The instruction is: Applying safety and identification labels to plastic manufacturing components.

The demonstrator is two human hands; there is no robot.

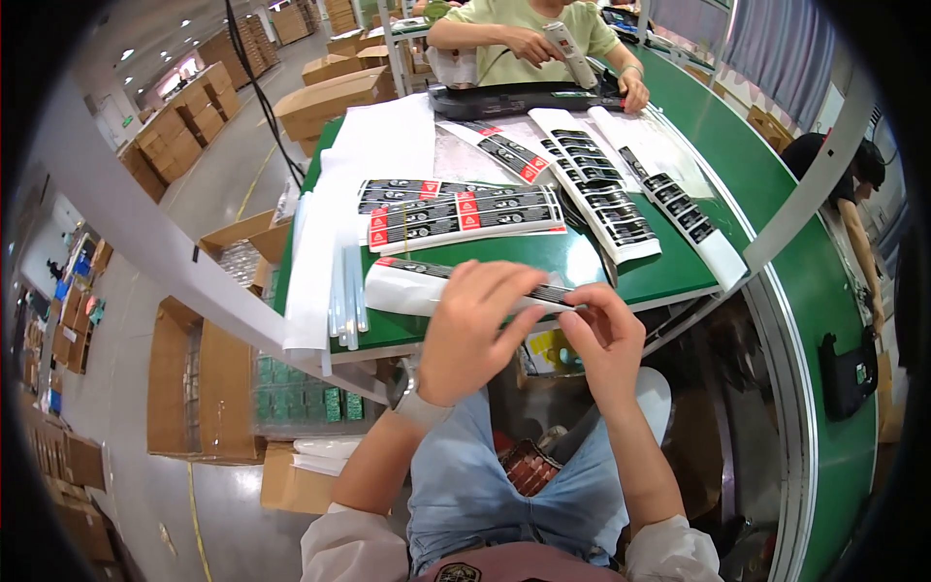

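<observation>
A label strip [402,288], white with black and red print, lies along the near edge of the green table. My right hand [611,344] pinches its right end between thumb and fingertips. Across the strip's middle reaches my left hand [475,325], a watch on its wrist. Its fingers are stretched out, the thumb apart, and the fingertips are slightly blurred. The strip under that hand is hidden. Beyond it rest black-and-red label sheets [465,215]. Further label strips [601,189] lie to the right.
Clear glue sticks [349,291] lie at the table's left edge by white paper [310,262]. Opposite, a co-worker [543,39] holds a glue gun [570,53] over a long black housing [514,100]. Cartons [228,388] with green circuit boards stand lower left. A white frame post [136,233] rises left.
</observation>
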